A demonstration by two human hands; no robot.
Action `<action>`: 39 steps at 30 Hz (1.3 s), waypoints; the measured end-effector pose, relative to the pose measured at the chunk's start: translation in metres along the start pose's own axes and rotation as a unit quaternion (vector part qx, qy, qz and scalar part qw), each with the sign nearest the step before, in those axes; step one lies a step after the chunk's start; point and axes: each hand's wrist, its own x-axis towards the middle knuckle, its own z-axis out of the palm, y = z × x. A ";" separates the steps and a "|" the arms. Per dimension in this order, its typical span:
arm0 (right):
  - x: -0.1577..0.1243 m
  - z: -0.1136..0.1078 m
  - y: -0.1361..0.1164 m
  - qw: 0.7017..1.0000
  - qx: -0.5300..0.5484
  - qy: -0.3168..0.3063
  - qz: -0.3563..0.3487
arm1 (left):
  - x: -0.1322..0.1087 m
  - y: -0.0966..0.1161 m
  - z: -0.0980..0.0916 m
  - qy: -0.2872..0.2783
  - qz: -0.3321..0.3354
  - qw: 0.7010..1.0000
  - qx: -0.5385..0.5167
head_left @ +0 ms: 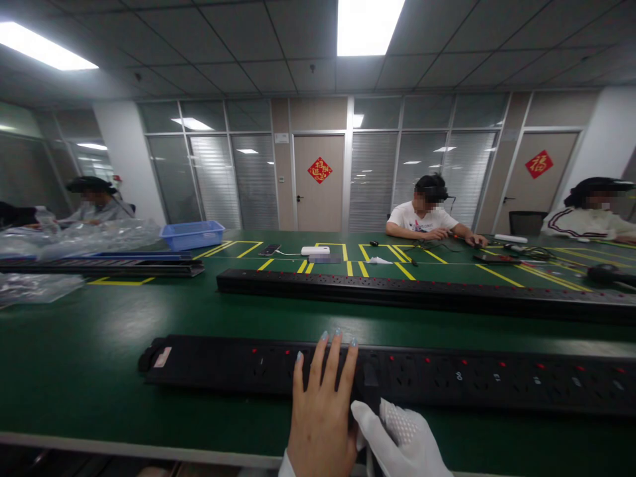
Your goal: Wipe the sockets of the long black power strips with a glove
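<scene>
A long black power strip point(218, 364) with red indicators and sockets lies across the table in front of me. Bare and with fingers spread flat, my left hand point(322, 411) rests on the strip left of its middle. Close beside it, at the strip's near edge, my right hand point(405, 434) wears a white dotted glove. Its thumb and fingers are closed around something dark, mostly hidden by the glove, that I cannot make out.
A second long power strip point(348, 283) lies farther back on the green table point(99, 358). At the left are black rails point(149, 266), clear plastic bags point(104, 238) and a blue basket point(193, 236). A white power bank point(315, 251) lies mid-table. Several people sit beyond.
</scene>
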 end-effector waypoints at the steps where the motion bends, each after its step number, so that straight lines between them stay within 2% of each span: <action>1: 0.000 0.000 0.001 1.000 -0.008 -0.001 0.001 | 0.000 0.000 0.000 -0.002 -0.001 1.000 0.000; 12: 0.000 0.000 0.002 0.999 -0.048 0.001 0.012 | 0.000 0.001 0.000 0.001 0.003 1.000 0.018; 23: -0.003 0.002 0.002 0.999 -0.019 0.014 0.037 | 0.001 -0.001 -0.001 -0.010 0.013 0.999 0.048; 33: -0.001 -0.002 0.000 0.999 -0.024 -0.023 0.031 | 0.000 -0.001 -0.001 -0.008 0.011 0.999 0.048; 39: -0.002 -0.001 0.003 0.996 -0.001 -0.042 0.077 | 0.000 -0.001 0.000 -0.001 0.015 0.998 0.053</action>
